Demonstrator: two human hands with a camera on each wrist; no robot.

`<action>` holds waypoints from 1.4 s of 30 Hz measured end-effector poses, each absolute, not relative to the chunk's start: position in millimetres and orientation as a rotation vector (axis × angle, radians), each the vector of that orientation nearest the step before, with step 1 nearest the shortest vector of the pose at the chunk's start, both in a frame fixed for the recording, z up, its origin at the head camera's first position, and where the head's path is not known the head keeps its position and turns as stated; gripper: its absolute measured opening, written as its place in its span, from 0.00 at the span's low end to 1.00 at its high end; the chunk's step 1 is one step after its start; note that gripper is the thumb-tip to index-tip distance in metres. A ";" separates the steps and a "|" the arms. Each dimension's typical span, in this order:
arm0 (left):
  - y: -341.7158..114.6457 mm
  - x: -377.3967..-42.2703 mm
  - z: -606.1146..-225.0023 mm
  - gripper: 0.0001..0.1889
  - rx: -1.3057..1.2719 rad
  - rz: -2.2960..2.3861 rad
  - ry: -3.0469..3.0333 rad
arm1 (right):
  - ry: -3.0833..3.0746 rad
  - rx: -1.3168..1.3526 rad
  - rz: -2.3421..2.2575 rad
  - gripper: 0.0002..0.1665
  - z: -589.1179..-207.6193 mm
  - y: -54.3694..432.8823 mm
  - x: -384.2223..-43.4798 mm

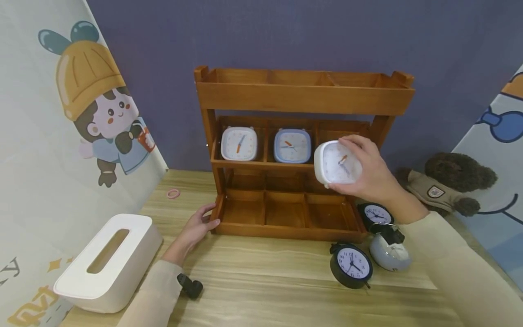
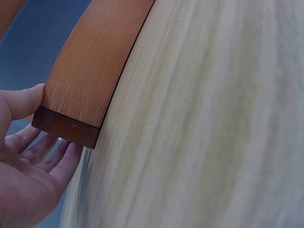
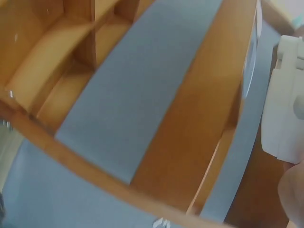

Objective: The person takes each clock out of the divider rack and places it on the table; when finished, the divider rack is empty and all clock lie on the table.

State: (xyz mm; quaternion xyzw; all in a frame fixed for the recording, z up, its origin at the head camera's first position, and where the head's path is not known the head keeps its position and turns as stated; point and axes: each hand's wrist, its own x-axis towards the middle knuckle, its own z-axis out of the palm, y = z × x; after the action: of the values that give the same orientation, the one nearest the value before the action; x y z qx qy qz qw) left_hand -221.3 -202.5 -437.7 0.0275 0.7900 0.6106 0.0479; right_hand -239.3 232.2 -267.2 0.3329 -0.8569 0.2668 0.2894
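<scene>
In the head view my right hand point(image 1: 372, 170) grips a white square alarm clock point(image 1: 337, 162) by its right side, its face tilted, in front of the middle tier's right compartment. The right wrist view shows the back of this clock point(image 3: 283, 102) at the right edge. My left hand point(image 1: 198, 227) holds the lower left corner of a brown wooden rack point(image 1: 286, 230). In the left wrist view the thumb lies on one side of that corner and the fingers on the other. Another white clock point(image 1: 239, 144) and a blue-rimmed clock point(image 1: 292, 145) stand in the left and middle compartments.
On the table point(image 1: 261, 281) right of the rack are a round black alarm clock point(image 1: 351, 265), a second black clock point(image 1: 375, 214) and a rounded grey object point(image 1: 390, 255). A teddy bear point(image 1: 447, 181) lies behind them. At left are a white tissue box point(image 1: 110, 263) and pink ring point(image 1: 173, 194).
</scene>
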 end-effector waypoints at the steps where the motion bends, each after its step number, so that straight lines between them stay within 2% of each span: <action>1: -202.6 -221.6 -437.7 0.31 0.083 1.856 2.413 | -2.281 0.909 0.718 0.57 -271.0 229.3 -235.2; 7: -203.3 -222.4 -437.5 0.31 0.079 1.850 2.412 | -2.319 0.958 0.759 0.56 -298.0 211.0 -210.9; 17: -204.5 -223.8 -436.1 0.31 0.084 1.872 2.405 | -2.548 0.829 0.759 0.56 -353.2 187.9 -173.9; 26: -204.0 -224.3 -435.9 0.32 0.096 1.888 2.398 | -2.678 0.887 0.809 0.54 -389.2 176.5 -161.3; 42: -203.2 -221.1 -437.0 0.32 0.088 1.870 2.403 | -2.828 0.852 0.752 0.55 -423.0 171.3 -154.2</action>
State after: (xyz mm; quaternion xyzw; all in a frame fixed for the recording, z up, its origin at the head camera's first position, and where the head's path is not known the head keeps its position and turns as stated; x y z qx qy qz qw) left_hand -221.1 -203.2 -437.0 0.0288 0.7880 0.6132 0.0476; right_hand -154.2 171.3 -423.0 0.2792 -0.9268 0.2466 0.0467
